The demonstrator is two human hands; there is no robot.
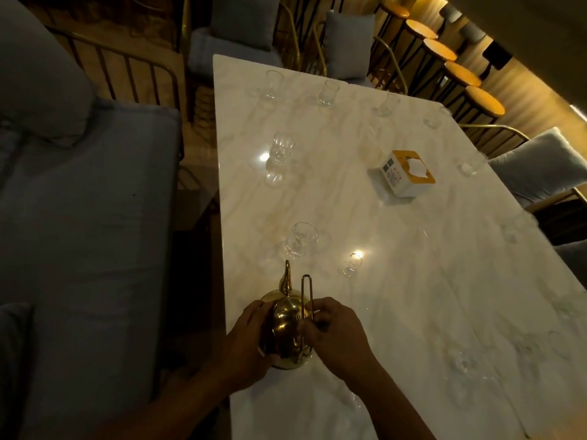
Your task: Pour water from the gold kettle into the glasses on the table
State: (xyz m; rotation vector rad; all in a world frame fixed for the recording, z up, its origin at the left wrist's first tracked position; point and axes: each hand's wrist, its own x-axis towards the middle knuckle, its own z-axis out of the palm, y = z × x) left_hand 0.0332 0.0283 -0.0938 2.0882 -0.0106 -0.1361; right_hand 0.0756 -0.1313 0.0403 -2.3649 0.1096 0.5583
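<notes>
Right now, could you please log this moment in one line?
gold metal kettle: upright on white marble table, spout toward nearest clear glass | left hand: holds its body | right hand: pinches wire handle

marble table (397, 281), glasses (300, 239), gold kettle (286, 325), tissue box (403, 177)

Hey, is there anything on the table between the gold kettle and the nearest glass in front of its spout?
Nothing visible does. Only bare table lies between the spout of the gold kettle and the nearest glass. A smaller glass stands to the right, off that path.
</notes>
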